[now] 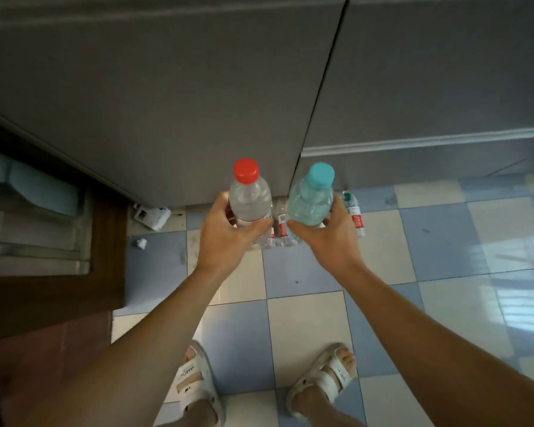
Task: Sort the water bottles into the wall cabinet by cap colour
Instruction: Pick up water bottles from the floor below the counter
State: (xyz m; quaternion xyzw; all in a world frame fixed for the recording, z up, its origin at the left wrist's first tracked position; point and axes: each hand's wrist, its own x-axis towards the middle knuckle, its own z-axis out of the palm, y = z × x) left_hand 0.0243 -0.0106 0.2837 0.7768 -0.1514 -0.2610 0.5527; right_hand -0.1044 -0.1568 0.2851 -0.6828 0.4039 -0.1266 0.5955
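Standing before the grey cabinet [167, 97], the person grips a red-capped bottle [249, 195] in the left hand [228, 238] and a blue-capped bottle [312, 198] in the right hand [327, 238], more bottles [354, 214] lying at its foot

Dim indoor light overall; grey cabinet doors [167, 87] murky, flat, slightly grainy. Daylight enters from the right: bright window glare reflected on glossy floor tiles [512, 251], washing out the checker pattern there. Left side falls into deep shadow. Wide-angle bending at the edges, straight lines curve. Soft focus throughout; forearms at bottom corners blurred
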